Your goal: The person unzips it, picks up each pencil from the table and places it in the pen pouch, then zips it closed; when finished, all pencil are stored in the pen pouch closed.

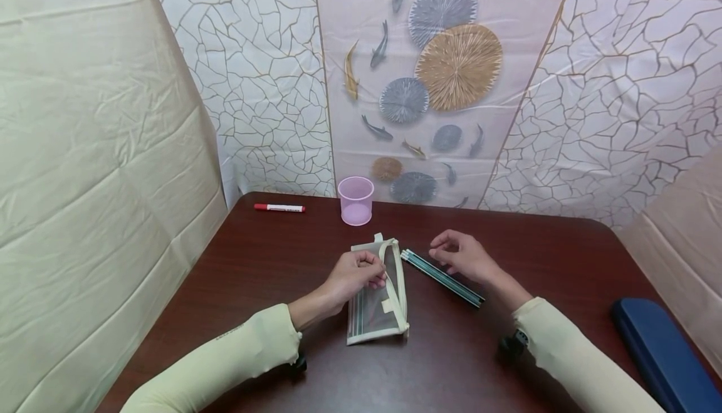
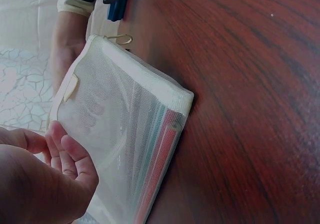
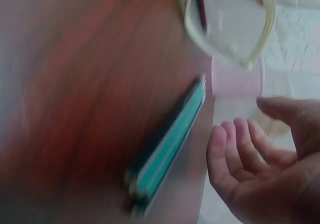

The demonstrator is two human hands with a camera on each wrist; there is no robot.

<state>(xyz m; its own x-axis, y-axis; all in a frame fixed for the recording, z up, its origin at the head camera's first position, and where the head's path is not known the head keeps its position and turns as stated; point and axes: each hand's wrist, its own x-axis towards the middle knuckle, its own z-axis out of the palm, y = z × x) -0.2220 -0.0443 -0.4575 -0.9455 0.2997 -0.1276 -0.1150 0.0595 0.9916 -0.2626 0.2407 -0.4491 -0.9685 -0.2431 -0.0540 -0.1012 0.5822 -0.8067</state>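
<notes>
At left hand (image 1: 354, 276), pinched mesh pouch (image 1: 369, 318), beside loose-fingered right hand (image 1: 464, 259), pencils (image 1: 442, 277).

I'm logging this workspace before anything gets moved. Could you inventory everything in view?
mesh zip pouch: one, cream-edged, mid-table, edge pinched by the left hand
long items in the pouch: count unclear, red and green, seen through the mesh
loose pencils: several, exact count unclear, green and dark, right of the pouch
cup: one, pink, far table edge
marker: one, red and white, far left
hard case: one, blue, near right
table: one, dark reddish brown, beneath everything
patterned backdrop: white and pink with fish, behind the table
plain cloths: two, cream, either side
sleeves: two, pale yellow, on the forearms
left hand: one, at the pouch
right hand: one, beside the pencils
</notes>
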